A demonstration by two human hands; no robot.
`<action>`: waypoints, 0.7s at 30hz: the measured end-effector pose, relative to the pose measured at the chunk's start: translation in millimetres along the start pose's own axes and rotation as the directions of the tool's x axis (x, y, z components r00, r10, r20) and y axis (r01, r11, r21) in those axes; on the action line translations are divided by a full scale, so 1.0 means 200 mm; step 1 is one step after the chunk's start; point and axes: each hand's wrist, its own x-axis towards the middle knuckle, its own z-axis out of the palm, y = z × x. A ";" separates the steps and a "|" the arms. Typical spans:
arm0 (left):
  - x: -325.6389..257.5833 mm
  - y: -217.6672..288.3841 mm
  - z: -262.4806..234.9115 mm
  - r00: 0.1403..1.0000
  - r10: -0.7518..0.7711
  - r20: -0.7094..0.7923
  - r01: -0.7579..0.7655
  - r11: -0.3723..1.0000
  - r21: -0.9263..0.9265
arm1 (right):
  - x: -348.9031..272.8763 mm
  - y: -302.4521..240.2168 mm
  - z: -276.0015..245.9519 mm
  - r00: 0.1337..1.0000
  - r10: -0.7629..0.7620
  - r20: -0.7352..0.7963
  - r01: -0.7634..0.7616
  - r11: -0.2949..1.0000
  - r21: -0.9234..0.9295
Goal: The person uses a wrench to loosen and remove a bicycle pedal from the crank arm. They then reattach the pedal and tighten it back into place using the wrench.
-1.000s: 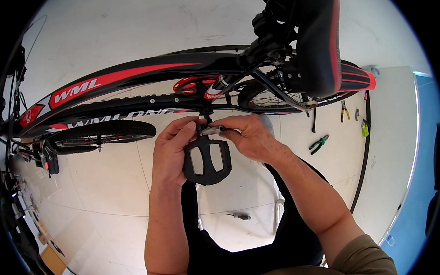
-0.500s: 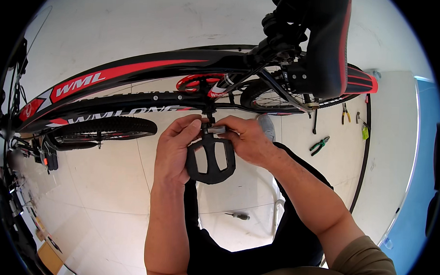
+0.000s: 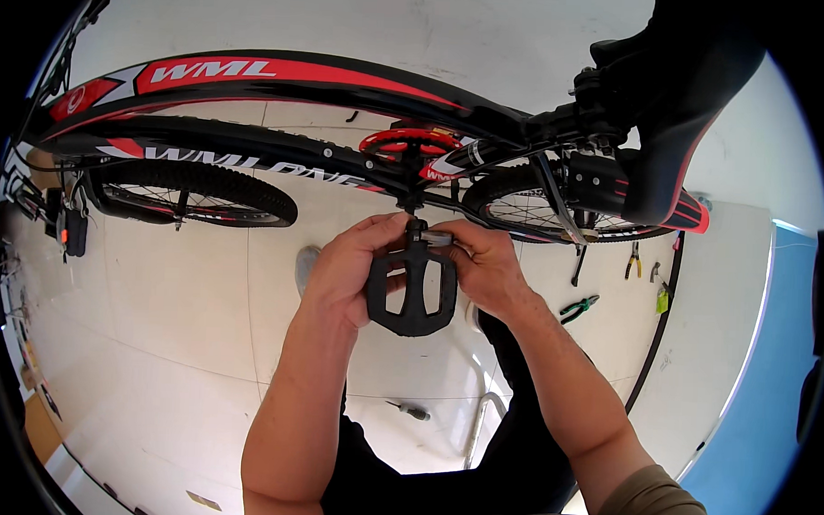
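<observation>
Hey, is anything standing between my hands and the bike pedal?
Nothing visible blocks your left hand, partly behind the black pedal. Between your right hand and the pedal's shaft is a silver metal piece, pinched in that hand.

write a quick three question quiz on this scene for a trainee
1. What does the right grip hold beside the pedal?
2. True or false: the pedal is red.
3. Where does the screwdriver lie? a) on the saddle b) on the floor c) on the rear wheel

Key: 1. A silver metal piece. 2. False, it is black. 3. b
</observation>
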 end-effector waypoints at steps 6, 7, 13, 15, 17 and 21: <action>0.01 -0.02 0.00 1.000 -0.016 -0.022 0.015 0.999 -0.039 | -0.01 -0.04 -0.03 1.000 0.013 0.003 -0.013 0.996 -0.088; 0.02 -0.02 0.00 0.999 -0.020 -0.026 0.019 0.999 -0.048 | -0.01 -0.04 -0.03 1.000 0.008 0.000 -0.008 0.997 -0.075; 0.05 -0.04 -0.03 1.000 -0.012 -0.008 0.012 0.996 -0.086 | -0.01 -0.05 -0.06 0.999 -0.040 0.006 0.041 0.992 -0.120; 0.04 -0.03 -0.02 1.000 -0.006 0.012 0.007 0.995 -0.097 | -0.01 -0.05 -0.07 0.999 -0.045 0.020 0.046 0.994 -0.095; 0.04 -0.03 -0.01 1.000 -0.008 0.021 0.011 0.995 -0.101 | -0.01 -0.05 -0.08 0.999 -0.031 0.033 0.034 0.996 -0.086; 0.03 -0.02 -0.02 1.000 -0.008 0.009 0.008 0.996 -0.093 | -0.01 -0.07 -0.08 0.998 -0.030 0.060 0.036 0.993 -0.111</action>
